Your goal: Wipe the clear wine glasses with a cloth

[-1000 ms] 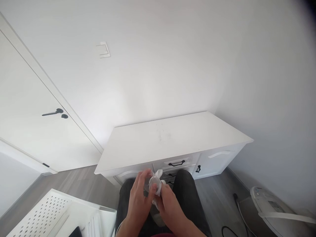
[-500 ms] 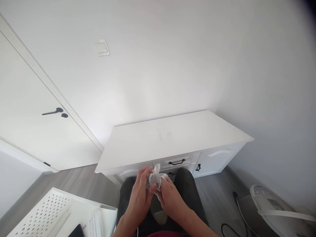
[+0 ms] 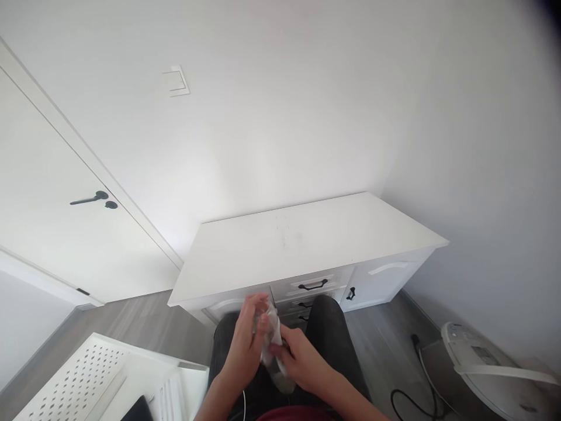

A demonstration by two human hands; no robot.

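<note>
Above my lap, my left hand [image 3: 248, 342] is curled around a small clear cup [image 3: 262, 306], most of which is hidden by the fingers. My right hand [image 3: 302, 358] pinches a crumpled white cloth or tissue [image 3: 276, 334] and presses it against the cup's right side. The cloth hangs between the two hands, slightly blurred. Whether part of it is inside the cup, I cannot tell.
A white cabinet [image 3: 315, 231] with black handles stands against the wall ahead. At lower left is a white perforated surface [image 3: 79, 374] with a black object [image 3: 137, 409]. A grey appliance [image 3: 486, 365] with a black cord sits at lower right; a door [image 3: 52, 175] is left.
My right hand has shifted slightly down and right, drawing the cloth down along the cup. The cup has turned in my left hand, and less of it shows.
</note>
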